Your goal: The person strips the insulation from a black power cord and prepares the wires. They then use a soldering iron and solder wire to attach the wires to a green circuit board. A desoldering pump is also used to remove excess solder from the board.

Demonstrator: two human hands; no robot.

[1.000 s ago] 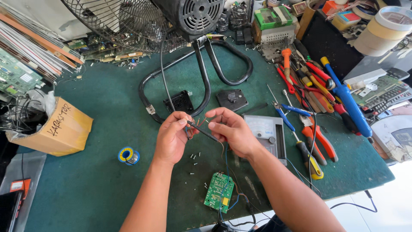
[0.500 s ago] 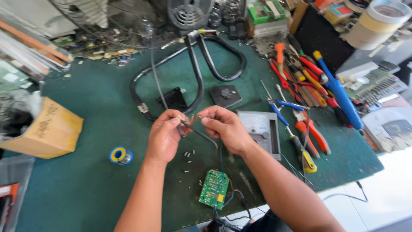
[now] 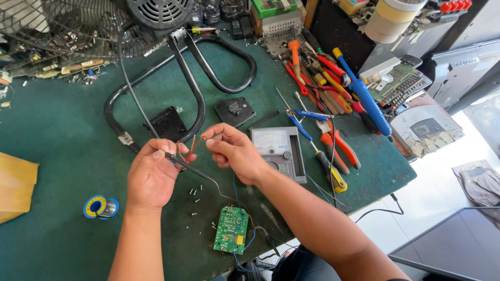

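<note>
My left hand (image 3: 151,174) grips a thin black cable (image 3: 188,167) whose bared orange and red wire ends (image 3: 190,147) curl up between my hands. My right hand (image 3: 235,151) pinches those wire ends with thumb and forefinger. The cable runs down toward a small green circuit board (image 3: 231,229) lying on the green bench mat (image 3: 62,151) below my hands. Several tiny screws (image 3: 194,191) lie scattered beside it. A grey analogue multimeter (image 3: 278,151) rests right of my right hand.
A black fan with a looped tube stand (image 3: 198,88) occupies the back. Two black square parts (image 3: 233,111) lie near it. Pliers, cutters and screwdrivers (image 3: 333,104) crowd the right side. A solder spool (image 3: 100,206) sits at left, a tan cardboard box (image 3: 15,184) at the far left edge.
The view has shifted, so the bench sits differently in frame. Both hands stay together on the wires, with the fingers working the bared ends slightly higher.
</note>
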